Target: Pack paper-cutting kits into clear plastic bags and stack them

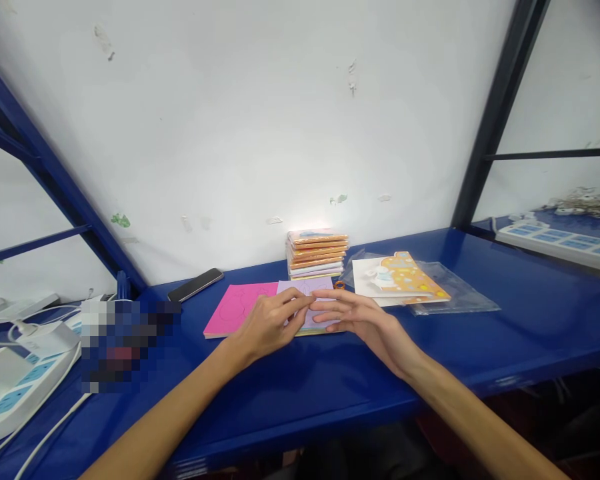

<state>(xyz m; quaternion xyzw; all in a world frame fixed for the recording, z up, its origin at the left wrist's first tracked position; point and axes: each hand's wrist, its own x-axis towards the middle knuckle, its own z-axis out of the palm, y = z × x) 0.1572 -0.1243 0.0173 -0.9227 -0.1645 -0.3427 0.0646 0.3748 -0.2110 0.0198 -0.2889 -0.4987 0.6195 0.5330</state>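
My left hand [270,322] and my right hand [356,315] rest side by side on a lilac sheet [307,288] that tops a thin pile of coloured sheets on the blue shelf [330,387]. The left fingers are curled and pinch the sheet's edge. The right fingers lie stretched out flat on the sheet, their tips meeting the left fingertips. A pink sheet [237,308] lies just left of the lilac one. Behind them stands a stack of small orange packets [316,253].
A black phone [195,285] lies at the back left. A card with a cartoon print [400,279] sits on clear plastic sleeves [460,297] to the right. White power strips and cables [15,380] fill the left end. A white wall is close behind.
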